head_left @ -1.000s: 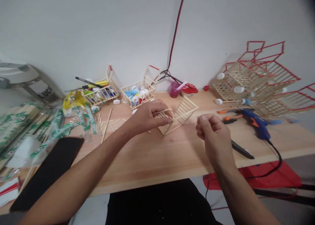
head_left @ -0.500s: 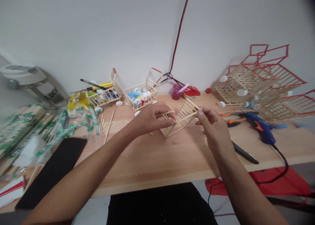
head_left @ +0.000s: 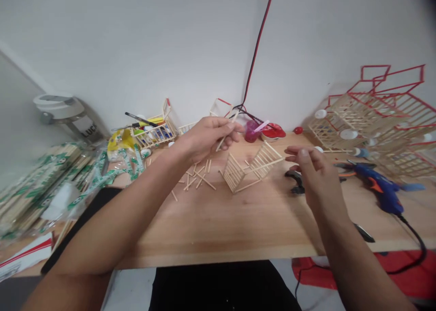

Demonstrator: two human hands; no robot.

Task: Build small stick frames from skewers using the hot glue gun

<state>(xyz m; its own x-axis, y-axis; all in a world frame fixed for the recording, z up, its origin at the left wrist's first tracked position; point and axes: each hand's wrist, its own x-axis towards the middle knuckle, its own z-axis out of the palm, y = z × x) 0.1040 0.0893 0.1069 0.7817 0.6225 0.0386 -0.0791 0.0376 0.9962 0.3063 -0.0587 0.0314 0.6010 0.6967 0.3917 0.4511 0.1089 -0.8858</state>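
My left hand (head_left: 218,136) pinches a thin wooden stick (head_left: 223,140) above the back part of the table. Below and to its right stands a small frame of glued wooden sticks (head_left: 250,170), with two slatted panels joined by long sticks. My right hand (head_left: 315,170) hovers just right of that frame, fingers loosely bent and holding nothing. Loose cut sticks (head_left: 200,177) lie scattered left of the frame. A blue glue gun (head_left: 384,190) rests right of my right hand.
Finished stick carts with red edges (head_left: 371,106) are stacked at the right. A filled stick cart (head_left: 155,134) and packed stick bundles (head_left: 44,179) sit at the left. Near the wall stand a pink cup (head_left: 251,131) and a red-filled dish (head_left: 272,133). A glue-gun cable (head_left: 420,243) hangs over the edge.
My left hand has left the stick frame and risen with a loose stick. My right hand has come off the frame and moved right. The view has shifted slightly left.
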